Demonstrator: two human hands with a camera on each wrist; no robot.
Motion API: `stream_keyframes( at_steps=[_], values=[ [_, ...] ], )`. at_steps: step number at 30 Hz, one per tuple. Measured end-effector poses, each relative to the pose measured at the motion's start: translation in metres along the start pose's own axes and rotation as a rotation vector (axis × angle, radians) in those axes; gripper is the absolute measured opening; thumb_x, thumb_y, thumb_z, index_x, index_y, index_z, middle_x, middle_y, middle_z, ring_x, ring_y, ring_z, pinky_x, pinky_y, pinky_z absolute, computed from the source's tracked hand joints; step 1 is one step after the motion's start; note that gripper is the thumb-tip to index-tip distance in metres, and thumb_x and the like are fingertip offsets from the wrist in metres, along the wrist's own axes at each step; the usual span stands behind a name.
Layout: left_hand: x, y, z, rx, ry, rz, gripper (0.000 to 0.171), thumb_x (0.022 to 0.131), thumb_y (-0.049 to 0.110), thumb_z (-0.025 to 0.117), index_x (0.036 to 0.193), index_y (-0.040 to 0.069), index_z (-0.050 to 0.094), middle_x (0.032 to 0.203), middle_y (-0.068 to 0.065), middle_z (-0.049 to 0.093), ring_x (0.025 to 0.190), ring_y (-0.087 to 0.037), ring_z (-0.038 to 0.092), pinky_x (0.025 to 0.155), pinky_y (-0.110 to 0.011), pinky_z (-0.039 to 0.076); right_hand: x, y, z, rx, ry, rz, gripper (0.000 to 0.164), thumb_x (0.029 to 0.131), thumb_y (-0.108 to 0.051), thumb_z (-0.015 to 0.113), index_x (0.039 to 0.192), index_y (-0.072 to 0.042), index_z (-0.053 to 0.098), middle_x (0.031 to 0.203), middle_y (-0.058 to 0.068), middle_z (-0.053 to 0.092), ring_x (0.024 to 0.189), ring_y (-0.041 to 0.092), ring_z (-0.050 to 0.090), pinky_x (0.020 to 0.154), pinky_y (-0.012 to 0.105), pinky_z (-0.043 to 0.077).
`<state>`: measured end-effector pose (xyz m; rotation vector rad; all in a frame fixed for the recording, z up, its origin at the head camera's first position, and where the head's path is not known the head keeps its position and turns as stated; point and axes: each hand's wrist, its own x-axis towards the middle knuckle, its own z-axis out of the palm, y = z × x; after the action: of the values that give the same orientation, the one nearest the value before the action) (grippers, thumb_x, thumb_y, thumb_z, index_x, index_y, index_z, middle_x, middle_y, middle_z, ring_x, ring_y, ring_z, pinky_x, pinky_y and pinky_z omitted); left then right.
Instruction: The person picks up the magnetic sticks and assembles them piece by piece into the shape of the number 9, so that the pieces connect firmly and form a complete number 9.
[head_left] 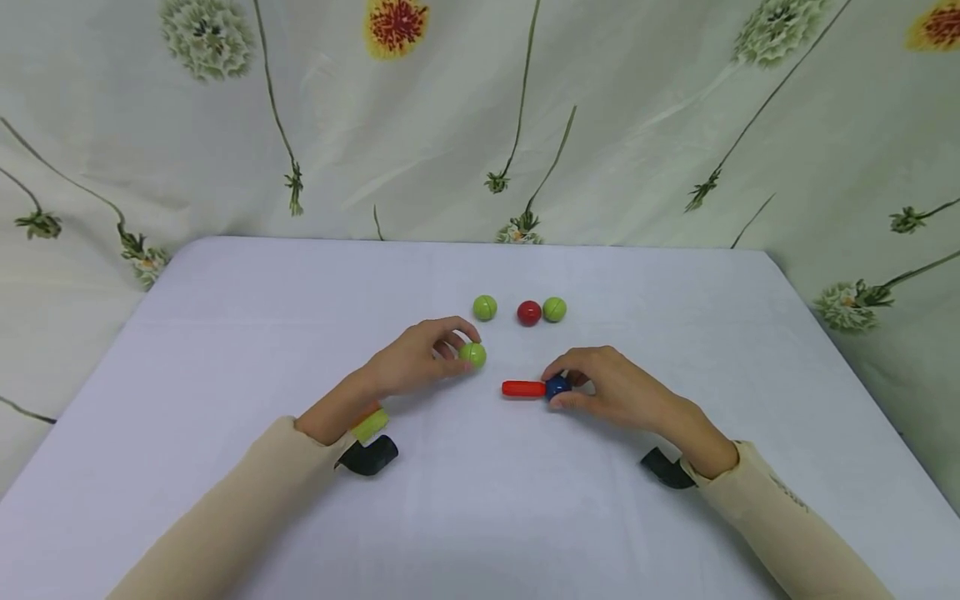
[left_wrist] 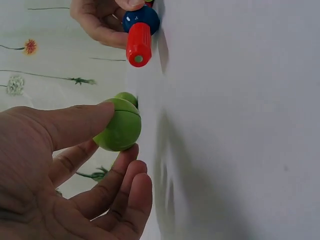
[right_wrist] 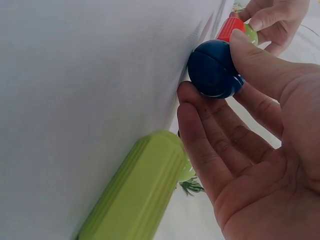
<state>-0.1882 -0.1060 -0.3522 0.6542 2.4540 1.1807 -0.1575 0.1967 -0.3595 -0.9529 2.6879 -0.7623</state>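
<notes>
Left of centre, my left hand [head_left: 420, 358] pinches a glossy green ball [left_wrist: 120, 127] between thumb and fingertips. A seam runs around the ball, and its shadow falls on the table in the left wrist view. To the right, my right hand [head_left: 615, 387] holds a dark blue ball [right_wrist: 212, 69] between thumb and fingers. A red ridged handle [head_left: 522, 389] sticks out leftward from the blue ball, its free end towards the left hand. Beyond the hands stand a green ball [head_left: 484, 307], a red ball [head_left: 528, 313] and another green ball [head_left: 555, 309].
A yellow-green and orange piece [head_left: 370, 423] lies partly hidden under the left wrist. A green ridged handle [right_wrist: 135, 190] lies beside the right hand, hidden in the head view. White cloth covers the table [head_left: 480, 517]; a flowered curtain [head_left: 420, 125] hangs behind it.
</notes>
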Motion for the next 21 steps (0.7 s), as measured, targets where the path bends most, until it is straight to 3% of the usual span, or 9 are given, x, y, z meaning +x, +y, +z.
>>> stream_keyframes(
  at_steps=[4,10,21],
  values=[
    [-0.007,0.004,0.008,0.010,-0.004,0.041,0.029,0.092,0.012,0.071,0.119,0.012,0.063,0.108,-0.010,0.067,0.094,-0.020,0.062,0.088,-0.034,0.051,0.000,0.000,0.000,-0.003,0.002,0.005,0.032,0.088,-0.026,0.078,0.118,-0.016,0.071,0.107,-0.009,0.070,0.091,0.006,0.065,0.087,0.034,0.054],
    [-0.014,0.007,0.017,0.030,-0.005,0.044,0.027,0.090,0.014,0.073,0.117,0.015,0.066,0.102,-0.005,0.068,0.090,-0.015,0.063,0.089,-0.032,0.052,0.001,-0.001,0.000,0.005,0.012,-0.012,0.032,0.088,-0.025,0.079,0.117,-0.016,0.071,0.106,-0.009,0.070,0.092,0.007,0.065,0.088,0.034,0.054],
    [-0.013,0.005,0.025,0.077,-0.002,0.063,0.026,0.091,0.015,0.072,0.117,0.015,0.066,0.104,-0.004,0.068,0.091,-0.015,0.060,0.087,-0.031,0.051,0.001,-0.001,0.000,0.002,0.010,-0.010,0.032,0.088,-0.024,0.078,0.118,-0.015,0.071,0.107,-0.008,0.070,0.092,0.008,0.066,0.087,0.033,0.055]
  ],
)
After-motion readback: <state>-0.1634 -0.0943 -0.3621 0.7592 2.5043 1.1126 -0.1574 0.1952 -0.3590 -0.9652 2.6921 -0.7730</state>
